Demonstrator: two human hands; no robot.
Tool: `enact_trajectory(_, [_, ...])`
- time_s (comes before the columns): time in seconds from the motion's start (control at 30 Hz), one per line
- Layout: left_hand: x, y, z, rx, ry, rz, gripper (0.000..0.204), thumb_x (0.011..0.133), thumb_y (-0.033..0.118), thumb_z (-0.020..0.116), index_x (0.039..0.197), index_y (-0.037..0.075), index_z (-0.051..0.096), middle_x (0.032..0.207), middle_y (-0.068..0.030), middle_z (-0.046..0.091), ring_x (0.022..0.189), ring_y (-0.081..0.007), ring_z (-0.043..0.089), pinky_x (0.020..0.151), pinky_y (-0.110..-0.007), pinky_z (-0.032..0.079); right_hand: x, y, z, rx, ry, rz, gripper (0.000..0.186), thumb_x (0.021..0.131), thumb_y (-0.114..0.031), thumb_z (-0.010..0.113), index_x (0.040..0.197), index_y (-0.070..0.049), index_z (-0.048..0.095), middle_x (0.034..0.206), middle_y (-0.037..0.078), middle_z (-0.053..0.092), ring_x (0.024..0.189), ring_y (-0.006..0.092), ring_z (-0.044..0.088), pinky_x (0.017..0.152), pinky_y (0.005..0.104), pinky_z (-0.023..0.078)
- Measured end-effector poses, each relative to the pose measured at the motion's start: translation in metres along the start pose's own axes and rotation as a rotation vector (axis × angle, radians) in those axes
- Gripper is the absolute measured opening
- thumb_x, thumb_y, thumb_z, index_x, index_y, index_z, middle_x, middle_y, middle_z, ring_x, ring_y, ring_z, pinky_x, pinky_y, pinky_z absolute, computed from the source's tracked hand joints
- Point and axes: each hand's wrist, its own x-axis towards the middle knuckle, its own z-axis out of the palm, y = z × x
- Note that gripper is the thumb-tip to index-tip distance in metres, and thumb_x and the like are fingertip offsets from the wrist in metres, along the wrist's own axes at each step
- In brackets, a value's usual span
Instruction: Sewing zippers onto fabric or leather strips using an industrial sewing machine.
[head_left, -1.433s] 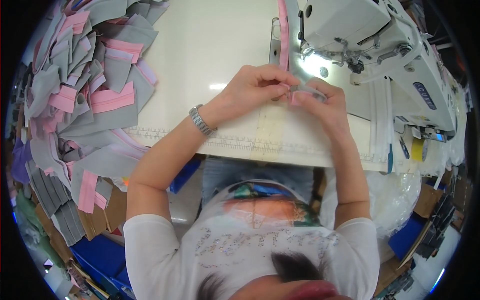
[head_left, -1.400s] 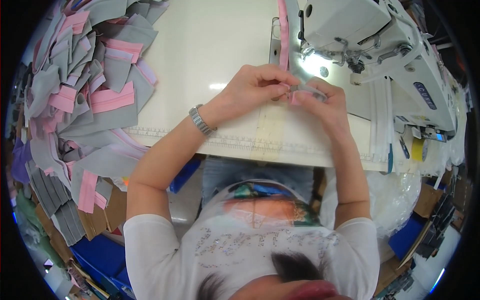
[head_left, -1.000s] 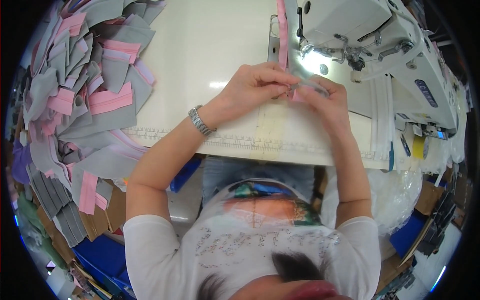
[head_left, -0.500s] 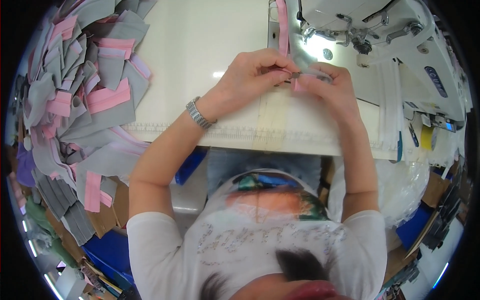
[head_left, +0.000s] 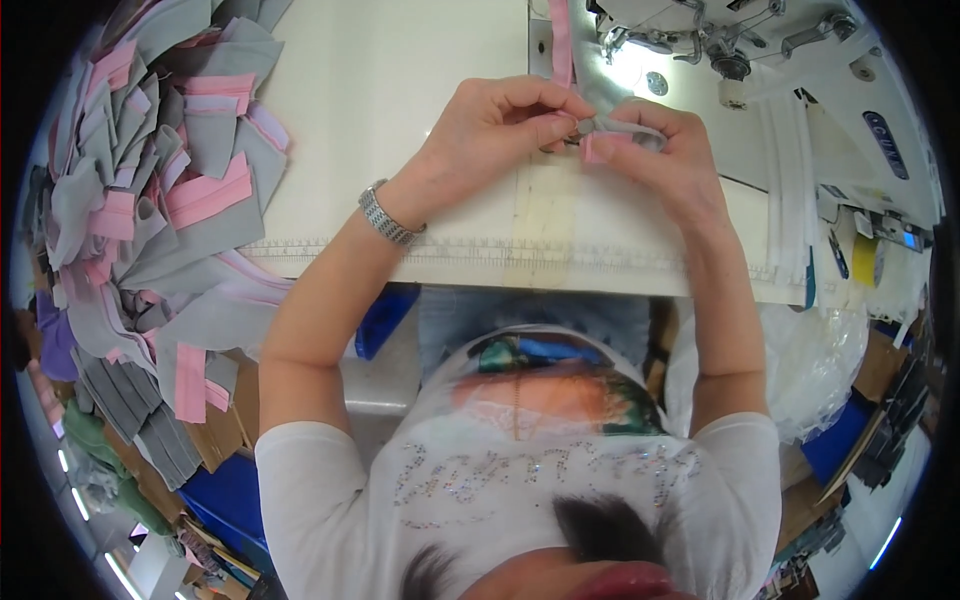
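Note:
My left hand (head_left: 510,115), below a sewing machine's lit needle area, has thumb and forefinger pinched on a small grey metal-looking piece (head_left: 586,126). Right beside it, my right hand (head_left: 665,150) grips a small folded grey fabric piece with a pink strip (head_left: 598,148). The fingertips of both hands nearly meet, so where the small piece joins the fabric is hidden. Behind my left fingers a narrow pink tape (head_left: 561,45) runs up the machine bed.
The white sewing machine (head_left: 850,110) stands at the right. A large heap of grey fabric pieces with pink strips (head_left: 210,195) covers the table's left side. A ruler strip (head_left: 470,249) runs along the front edge. Clear plastic bags (head_left: 820,370) lie lower right.
Both hands keep their grip close together and have shifted slightly in the picture. The small grey piece has turned and shows a rounder face between my left fingers.

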Motion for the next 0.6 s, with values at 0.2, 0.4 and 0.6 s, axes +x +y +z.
enact_trajectory(0.2, [0.0012,-0.0013,0.0004,0.023,-0.003,0.013,0.019,0.089,0.006,0.058,0.106,-0.002,0.064,0.089,-0.0031,0.064,0.079,-0.0081,0.058,0.075,-0.021,0.048,0.0018,0.0007,0.0001,-0.017,0.023,0.029,0.029,0.069,-0.026,0.075,0.082,-0.002,0.066,0.067,-0.001,0.058,0.06,0.0047,0.05,0.053,0.0199,0.038])
enact_trajectory(0.4, [0.0047,-0.0016,0.0022,0.056,-0.011,0.022,0.019,0.09,0.006,0.058,0.106,-0.001,0.064,0.09,-0.003,0.064,0.08,-0.0079,0.058,0.075,-0.021,0.048,0.0034,0.0019,-0.0025,-0.005,0.04,0.036,0.03,0.069,-0.028,0.074,0.081,-0.002,0.066,0.067,-0.001,0.059,0.059,0.0052,0.05,0.053,0.0205,0.039])
enact_trajectory(0.6, [0.0033,-0.0035,0.0031,0.028,0.008,0.048,0.021,0.089,0.005,0.059,0.108,-0.001,0.064,0.093,-0.0019,0.063,0.081,-0.0072,0.057,0.075,-0.021,0.047,0.0012,0.0027,0.0021,-0.007,0.143,-0.019,0.03,0.07,-0.027,0.075,0.084,-0.002,0.066,0.07,-0.001,0.06,0.059,0.0047,0.05,0.053,0.0198,0.039])
